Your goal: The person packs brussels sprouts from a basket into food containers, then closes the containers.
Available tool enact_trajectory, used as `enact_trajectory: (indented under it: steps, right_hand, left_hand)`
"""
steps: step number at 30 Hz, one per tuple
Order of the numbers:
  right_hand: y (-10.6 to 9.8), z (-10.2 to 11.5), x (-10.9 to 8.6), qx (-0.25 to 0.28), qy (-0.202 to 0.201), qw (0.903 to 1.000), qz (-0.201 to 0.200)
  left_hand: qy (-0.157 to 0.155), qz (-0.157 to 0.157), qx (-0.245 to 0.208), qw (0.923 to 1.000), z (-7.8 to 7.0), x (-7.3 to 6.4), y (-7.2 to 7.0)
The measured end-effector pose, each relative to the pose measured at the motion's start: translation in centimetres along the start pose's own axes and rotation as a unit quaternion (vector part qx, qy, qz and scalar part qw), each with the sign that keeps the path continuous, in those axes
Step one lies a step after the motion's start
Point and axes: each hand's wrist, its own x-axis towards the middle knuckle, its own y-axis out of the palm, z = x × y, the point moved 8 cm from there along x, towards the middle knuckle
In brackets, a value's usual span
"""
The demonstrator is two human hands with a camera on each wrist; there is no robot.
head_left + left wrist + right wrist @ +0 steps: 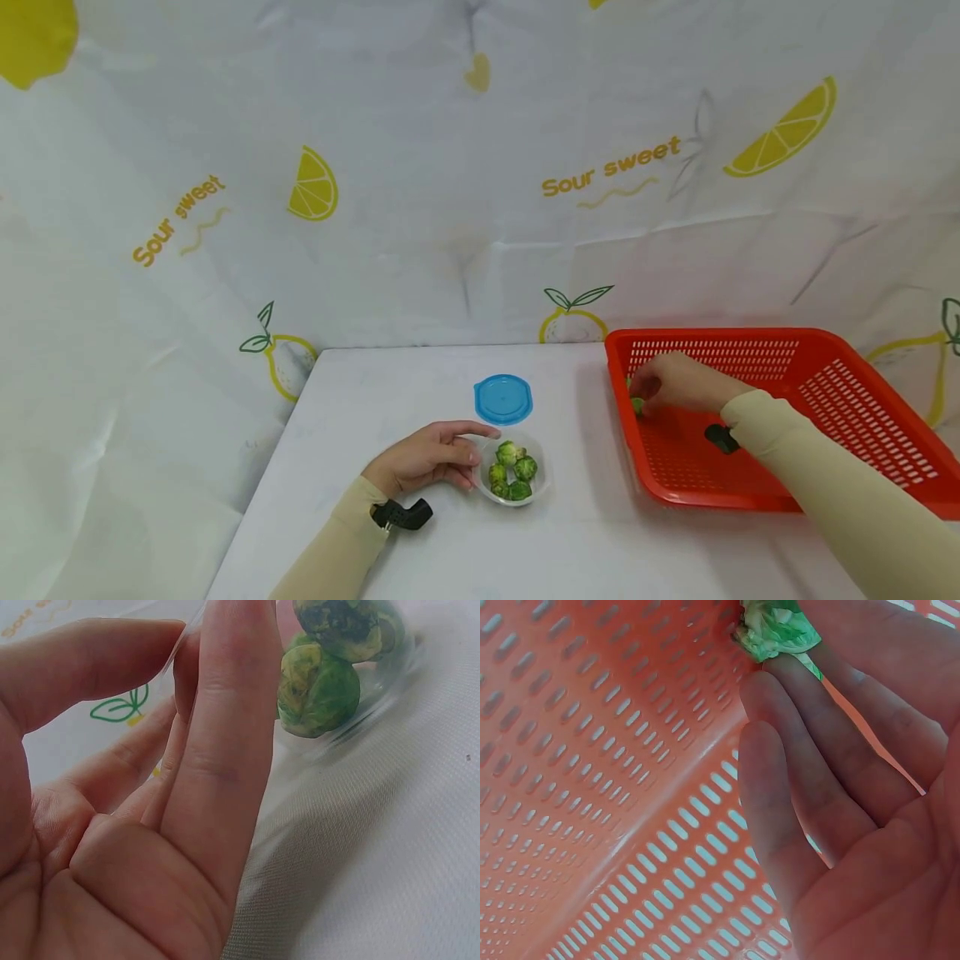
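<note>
My left hand (431,457) pinches the near-left rim of a small clear plastic bowl (546,477) between thumb and fingers. Several Brussels sprouts (519,468) lie inside it, green with yellowish leaves; two show large in the left wrist view beyond the fingers (232,735). My right hand (681,383) is down inside a red perforated basket (750,502), by its left wall. At its fingertips is a pale green Brussels sprout (776,631), pinched between thumb and fingers and partly cut off by the frame edge. A bit of green (637,406) shows beside these fingertips in the head view.
A blue round lid (503,399) lies flat on the white table (390,383), behind the bowl. The basket's raised rim stands on the right side. A white cloth printed with lemons (450,208) hangs behind the table. Black wrist mounts (405,514) sit on both sleeves.
</note>
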Motion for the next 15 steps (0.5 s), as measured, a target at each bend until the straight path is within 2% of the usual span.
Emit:
enact_trajectory:
  steps: [9, 15]
  right_hand:
    - [0.38, 0.57, 0.54, -0.017, -0.01, 0.9998, 0.005]
    - [0.63, 0.31, 0.77, -0.025, 0.011, 0.9996, 0.011]
  left_hand:
    - [0.0, 0.002, -0.006, 1.0, 0.05, 0.07, -0.19]
    - [0.002, 0.001, -0.003, 1.0, 0.02, 0.23, -0.25]
